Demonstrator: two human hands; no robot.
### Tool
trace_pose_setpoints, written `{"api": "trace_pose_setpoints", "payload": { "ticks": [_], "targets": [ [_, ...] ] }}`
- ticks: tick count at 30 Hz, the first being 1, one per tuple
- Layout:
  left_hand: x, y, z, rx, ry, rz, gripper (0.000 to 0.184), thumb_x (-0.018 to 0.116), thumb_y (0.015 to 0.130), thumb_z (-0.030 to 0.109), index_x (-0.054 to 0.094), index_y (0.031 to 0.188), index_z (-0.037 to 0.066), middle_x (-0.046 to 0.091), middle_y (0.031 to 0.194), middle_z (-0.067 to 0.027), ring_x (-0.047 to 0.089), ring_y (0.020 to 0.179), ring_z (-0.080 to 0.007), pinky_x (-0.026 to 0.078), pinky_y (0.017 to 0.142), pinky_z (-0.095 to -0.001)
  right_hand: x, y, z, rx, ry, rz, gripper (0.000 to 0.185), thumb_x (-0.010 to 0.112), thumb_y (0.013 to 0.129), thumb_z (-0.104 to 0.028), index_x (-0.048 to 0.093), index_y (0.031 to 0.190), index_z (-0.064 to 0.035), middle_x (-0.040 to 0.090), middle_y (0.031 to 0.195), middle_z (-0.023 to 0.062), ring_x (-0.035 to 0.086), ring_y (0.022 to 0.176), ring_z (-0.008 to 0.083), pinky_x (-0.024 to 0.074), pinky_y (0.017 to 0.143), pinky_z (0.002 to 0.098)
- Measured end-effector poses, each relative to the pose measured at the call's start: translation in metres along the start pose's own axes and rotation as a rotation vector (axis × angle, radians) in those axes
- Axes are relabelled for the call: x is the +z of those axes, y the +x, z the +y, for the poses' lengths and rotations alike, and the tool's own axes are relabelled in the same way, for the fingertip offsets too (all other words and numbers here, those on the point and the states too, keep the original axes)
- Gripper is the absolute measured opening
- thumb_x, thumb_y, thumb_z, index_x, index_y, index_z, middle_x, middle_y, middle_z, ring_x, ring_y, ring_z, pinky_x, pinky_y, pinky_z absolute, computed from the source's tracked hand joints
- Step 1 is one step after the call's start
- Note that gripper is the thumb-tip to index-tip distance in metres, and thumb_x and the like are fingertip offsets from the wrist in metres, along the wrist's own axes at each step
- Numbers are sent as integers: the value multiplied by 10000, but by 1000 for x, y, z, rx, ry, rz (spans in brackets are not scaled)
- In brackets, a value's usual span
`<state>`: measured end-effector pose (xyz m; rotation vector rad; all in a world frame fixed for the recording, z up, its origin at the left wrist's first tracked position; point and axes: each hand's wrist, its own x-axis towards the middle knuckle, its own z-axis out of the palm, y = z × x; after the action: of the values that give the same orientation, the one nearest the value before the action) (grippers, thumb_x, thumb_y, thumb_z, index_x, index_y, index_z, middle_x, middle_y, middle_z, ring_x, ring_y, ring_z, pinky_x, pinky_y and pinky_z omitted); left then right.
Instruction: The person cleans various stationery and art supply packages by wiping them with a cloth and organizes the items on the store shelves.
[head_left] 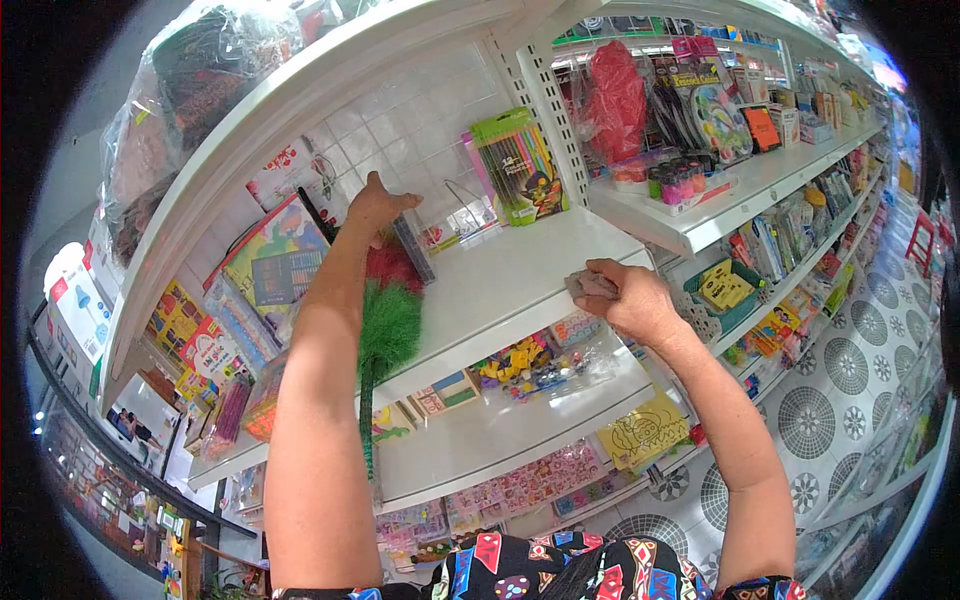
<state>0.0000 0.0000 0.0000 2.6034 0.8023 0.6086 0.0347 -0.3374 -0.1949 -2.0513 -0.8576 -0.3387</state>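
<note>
My left hand (380, 207) reaches toward the back of a white shelf (500, 270), thumb and one finger spread apart. A narrow dark box (413, 250) stands tilted right beside and below it; whether they touch is unclear. Under my left forearm, a feather duster (392, 325) with green and red bristles lies over the shelf's front edge, its green handle hanging down. At the right end of that edge, my right hand (640, 300) is closed on a crumpled greyish cloth (592, 285). Green-topped packs of coloured pens (520, 165) stand at the shelf's back right corner.
Books and packets (265, 260) fill the shelf's left end. The lower shelf (510, 420) bears bags of small colourful pieces (525, 365). On the neighbouring unit are paint pots (680, 185) and a red-wrapped item (615, 100). A patterned tile floor (810, 420) runs along the right.
</note>
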Motion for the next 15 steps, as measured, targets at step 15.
{"api": "trace_pose_setpoints", "payload": {
  "ticks": [15],
  "targets": [
    [8,25,-51,-107,-548,-45,444,680,777,172,472,1124,-11,573,1044,-226,650,826,-388,576,601,-544,-1,1,12,-24,163,22,549,701,725,-370,616,1168,-56,661,1014,204,636,963,341,500,845,396]
  ]
}}
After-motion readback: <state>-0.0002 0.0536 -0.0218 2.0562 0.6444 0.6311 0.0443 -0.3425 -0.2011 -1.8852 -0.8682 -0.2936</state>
